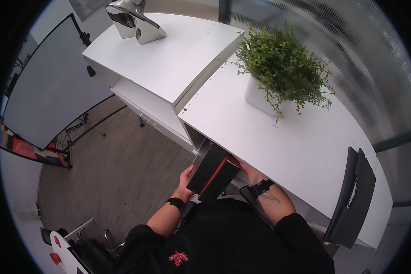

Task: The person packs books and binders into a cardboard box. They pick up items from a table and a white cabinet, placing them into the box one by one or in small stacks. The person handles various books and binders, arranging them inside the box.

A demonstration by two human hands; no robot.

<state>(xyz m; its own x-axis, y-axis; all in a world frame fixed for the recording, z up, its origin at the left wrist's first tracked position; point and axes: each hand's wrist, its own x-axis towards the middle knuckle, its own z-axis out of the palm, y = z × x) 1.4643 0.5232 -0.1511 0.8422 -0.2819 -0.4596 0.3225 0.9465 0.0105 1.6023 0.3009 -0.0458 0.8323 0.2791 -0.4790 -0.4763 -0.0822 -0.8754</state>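
Two dark slab-shaped objects, perhaps books or boxes, stand side by side at the open front of the white cabinet (260, 144). The left one is a plain black slab (207, 167). Its neighbour, a black slab with red edges (222, 178), leans close against it. My left hand (186, 179) grips the outer side of the plain slab, fingers partly hidden beneath. On the other side, my right hand (244, 166) presses against the red-edged slab, mostly covered by it and by the cabinet top. Together the hands hold the pair between them.
A leafy plant in a white pot (263, 96) stands on the cabinet top, with a dark grey case (352, 198) at its right end. Left is another white cabinet (178, 51) bearing a shiny silver sculpture (137, 24). A grey panel on a stand (54, 85) rises beyond the floor.
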